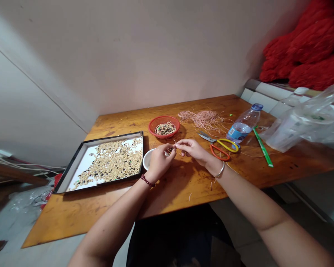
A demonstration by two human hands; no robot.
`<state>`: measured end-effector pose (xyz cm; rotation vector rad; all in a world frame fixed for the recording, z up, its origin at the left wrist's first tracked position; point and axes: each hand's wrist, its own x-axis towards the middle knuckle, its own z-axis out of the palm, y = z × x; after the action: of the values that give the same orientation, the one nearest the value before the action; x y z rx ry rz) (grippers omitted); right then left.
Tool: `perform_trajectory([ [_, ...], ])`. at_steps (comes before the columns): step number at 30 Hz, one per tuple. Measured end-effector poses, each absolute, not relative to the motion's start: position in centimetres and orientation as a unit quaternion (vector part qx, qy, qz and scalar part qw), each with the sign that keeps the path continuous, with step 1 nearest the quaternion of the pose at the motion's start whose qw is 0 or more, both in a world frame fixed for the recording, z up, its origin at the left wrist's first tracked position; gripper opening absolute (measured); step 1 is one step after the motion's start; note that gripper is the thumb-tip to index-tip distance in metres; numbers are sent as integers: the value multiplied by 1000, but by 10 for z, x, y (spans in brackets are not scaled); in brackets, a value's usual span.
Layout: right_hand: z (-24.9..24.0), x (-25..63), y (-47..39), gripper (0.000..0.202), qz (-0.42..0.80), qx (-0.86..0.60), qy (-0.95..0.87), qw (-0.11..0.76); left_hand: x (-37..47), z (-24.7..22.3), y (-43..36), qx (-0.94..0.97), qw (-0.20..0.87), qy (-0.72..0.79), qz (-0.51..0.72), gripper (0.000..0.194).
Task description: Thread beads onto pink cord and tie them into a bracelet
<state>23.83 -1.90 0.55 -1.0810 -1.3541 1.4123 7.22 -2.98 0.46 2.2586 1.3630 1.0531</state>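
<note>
My left hand [160, 160] is closed in a pinch, with a few small dark and pale beads [170, 151] showing between its fingers. My right hand [193, 150] meets it, thumb and forefinger pinched on a thin pinkish cord [174, 141] whose end pokes up between the fingertips. Partly covered by my left hand is a white bowl [147, 160]. Left of it lies a black-edged tray [80, 155] with many loose beige, black and a few green beads. A red plastic basket [152, 130] holding strung beads stands just beyond my hands.
Scissors [225, 145] with yellow and orange handles lie right of my hands, near a tangle of pink cord [203, 119]. Farther right are a water bottle [242, 126], a green strip [263, 146] and a plastic bag [297, 124]. Red yarn-like bundles [308, 48] are piled behind.
</note>
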Motion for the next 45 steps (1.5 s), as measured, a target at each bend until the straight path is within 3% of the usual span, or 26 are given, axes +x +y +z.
perform_trajectory([
  [11,7,238,-20,24,571,-416,-556,437,73,6,-32,792,126,483,350,21],
  [21,5,238,-21,21,590,-397,-546,443,75,5,-31,764,238,444,404,21],
  [45,4,238,-19,27,563,-417,-509,500,72,8,-27,708,311,441,456,25],
])
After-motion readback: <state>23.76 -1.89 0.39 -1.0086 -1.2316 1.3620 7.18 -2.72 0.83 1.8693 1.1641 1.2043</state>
